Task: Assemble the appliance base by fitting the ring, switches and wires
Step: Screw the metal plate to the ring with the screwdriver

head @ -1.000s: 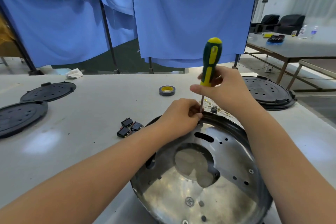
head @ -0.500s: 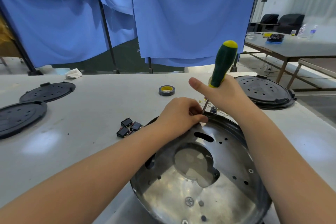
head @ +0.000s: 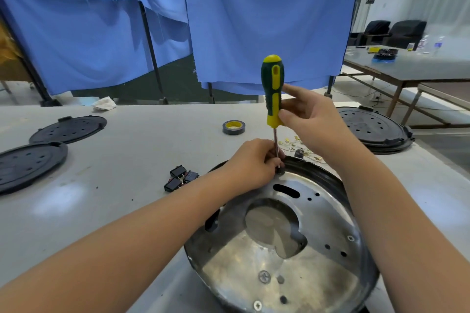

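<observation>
A shiny round metal appliance base (head: pixel 318 269) lies in front of me, with a black ring (head: pixel 323 173) around its far rim. My right hand (head: pixel 310 119) holds a green and yellow screwdriver (head: pixel 272 89) upright, its tip on a small black part at the base's far edge. My left hand (head: pixel 251 162) pinches around the shaft tip and that part. Three black rocker switches (head: pixel 180 178) lie left of the base. Thin wires with brass terminals (head: pixel 300 147) lie behind it, partly hidden by my right hand.
A roll of grey tape with a yellow core (head: pixel 234 127) sits further back. Black perforated plastic discs lie at the far left (head: pixel 68 128), the left edge (head: pixel 25 162) and stacked at the right (head: pixel 373 129). Blue cloth screens stand behind the table. Another table stands at the right.
My right hand has brought the screwdriver from a rightward tilt back to upright and regripped the handle's lower part. My left hand stays at the base's far rim.
</observation>
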Tool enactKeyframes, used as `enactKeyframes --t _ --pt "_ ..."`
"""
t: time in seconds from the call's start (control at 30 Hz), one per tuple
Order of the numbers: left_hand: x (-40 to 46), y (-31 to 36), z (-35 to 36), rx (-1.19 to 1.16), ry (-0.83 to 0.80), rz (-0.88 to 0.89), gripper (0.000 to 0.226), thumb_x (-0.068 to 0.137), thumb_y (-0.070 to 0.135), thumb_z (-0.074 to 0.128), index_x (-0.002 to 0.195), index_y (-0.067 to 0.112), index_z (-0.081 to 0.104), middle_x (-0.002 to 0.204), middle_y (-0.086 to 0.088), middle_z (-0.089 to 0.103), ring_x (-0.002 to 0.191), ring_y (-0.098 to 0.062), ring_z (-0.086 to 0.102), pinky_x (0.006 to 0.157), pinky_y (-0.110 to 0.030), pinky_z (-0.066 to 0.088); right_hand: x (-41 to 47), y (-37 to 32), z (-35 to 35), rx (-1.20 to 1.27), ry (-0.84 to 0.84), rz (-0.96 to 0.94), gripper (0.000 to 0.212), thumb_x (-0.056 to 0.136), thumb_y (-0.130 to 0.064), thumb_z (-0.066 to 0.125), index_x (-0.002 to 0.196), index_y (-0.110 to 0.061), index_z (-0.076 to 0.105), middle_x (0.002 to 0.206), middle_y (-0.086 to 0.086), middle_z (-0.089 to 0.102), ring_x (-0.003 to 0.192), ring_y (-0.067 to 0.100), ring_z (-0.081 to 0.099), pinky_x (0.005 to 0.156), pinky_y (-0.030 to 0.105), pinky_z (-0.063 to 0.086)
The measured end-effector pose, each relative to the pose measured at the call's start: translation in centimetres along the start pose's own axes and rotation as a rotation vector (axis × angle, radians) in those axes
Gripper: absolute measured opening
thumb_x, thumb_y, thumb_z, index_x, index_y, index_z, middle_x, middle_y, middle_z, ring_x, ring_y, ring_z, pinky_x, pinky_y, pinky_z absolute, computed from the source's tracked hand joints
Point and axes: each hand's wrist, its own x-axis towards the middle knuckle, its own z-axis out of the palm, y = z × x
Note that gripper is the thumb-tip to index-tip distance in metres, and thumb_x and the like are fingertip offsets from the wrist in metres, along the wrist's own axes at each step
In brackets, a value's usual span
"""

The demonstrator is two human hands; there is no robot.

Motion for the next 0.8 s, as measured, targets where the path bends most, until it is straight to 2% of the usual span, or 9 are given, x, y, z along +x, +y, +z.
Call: enactKeyframes --t 0.1,0.2,0.3,0.37,0.43,0.53,0.6,0.7,0.8 --pt "0.0 -0.1 -0.1 -0.01 -0.035 -0.01 0.019 0.097 0.006 0.046 0.106 0.013 0.061 0.102 -0.004 0.068 0.096 -0.014 0.063 0.087 -0.022 0.048 -0.1 -0.1 0.0 -0.082 -0.08 -0.048 0.045 0.094 -0.003 0.052 0.134 -0.024 0.05 0.106 -0.008 0.071 0.104 0.006 0.063 0.094 0.025 0.047" --pt "0.1 -0.1 0.0 0.018 -0.053 -0.013 0.014 0.097 0.013 0.05 0.106 0.016 0.06 0.103 -0.001 0.067 0.096 -0.012 0.061 0.086 -0.022 0.045 0.0 -0.1 -0.1 -0.077 -0.046 -0.053 0.038 0.087 -0.01 0.066 0.116 -0.033 0.058 0.093 -0.014 0.07 0.088 0.006 0.065 0.08 0.018 0.049" --pt "0.1 -0.1 0.1 0.077 0.059 0.052 0.016 0.091 0.032 0.063 0.095 0.017 0.064 0.087 0.003 0.067 0.083 -0.011 0.062 0.079 -0.027 0.052 0.0 0.2 0.2 -0.13 0.034 -0.038 0.022 0.074 -0.025 0.08 0.091 -0.029 0.067 0.077 -0.014 0.062 0.071 0.004 0.054 0.068 0.015 0.043" --pt "0.2 -0.2 0.0 0.072 0.17 0.074 0.019 0.084 0.036 0.07 0.081 0.019 0.064 0.074 0.007 0.064 0.074 -0.009 0.061 0.072 -0.027 0.052 0.1 0.5 0.4 -0.147 0.09 -0.014 0.026 0.067 -0.033 0.084 0.08 -0.024 0.063 0.07 -0.008 0.055 0.062 0.005 0.048 0.061 0.017 0.041" --pt "0.3 -0.4 -0.2 0.043 0.207 0.075 0.017 0.082 0.034 0.074 0.074 0.024 0.063 0.069 0.011 0.062 0.069 -0.005 0.06 0.069 -0.024 0.05 0.1 0.6 0.5 -0.169 0.131 0.027 0.04 0.063 -0.04 0.085 0.081 -0.018 0.057 0.07 -0.005 0.052 0.059 0.005 0.047 0.058 0.019 0.042" --pt "0.5 -0.2 0.1 0.063 0.176 0.12 0.005 0.086 0.024 0.069 0.083 0.022 0.068 0.072 0.011 0.065 0.072 -0.005 0.061 0.07 -0.022 0.048 0.1 0.5 0.3 -0.185 0.146 0.066 0.049 0.066 -0.046 0.082 0.091 -0.014 0.055 0.078 -0.006 0.057 0.066 0.002 0.052 0.059 0.017 0.04" --pt "0.5 -0.1 0.5 0.062 0.14 0.14 0.009 0.09 0.018 0.063 0.094 0.016 0.071 0.084 0.002 0.07 0.08 -0.011 0.064 0.078 -0.027 0.05 0.1 0.3 0.2 -0.064 0.11 0.083 0.043 0.074 -0.042 0.077 0.101 -0.018 0.055 0.088 -0.008 0.065 0.078 -0.002 0.06 0.069 0.018 0.045" --pt "0.6 -0.1 0.7 0.046 0.103 0.142 0.017 0.094 0.009 0.053 0.102 0.01 0.068 0.093 -0.002 0.071 0.09 -0.017 0.066 0.088 -0.032 0.052 0.3 0.1 -0.3 0.109 0.042 0.106 0.032 0.087 -0.016 0.066 0.115 -0.024 0.051 0.102 -0.007 0.07 0.103 0.013 0.064 0.096 0.039 0.047" --pt "0.5 -0.3 0.6 -0.037 0.072 0.097 0.021 0.095 0.006 0.049 0.11 0.009 0.064 0.092 0.002 0.067 0.092 -0.012 0.066 0.089 -0.025 0.052 0.4 0.0 -0.5 0.142 -0.026 0.079 0.046 0.086 0.012 0.053 0.12 -0.019 0.05 0.106 -0.004 0.069 0.102 0.01 0.066 0.096 0.036 0.05"
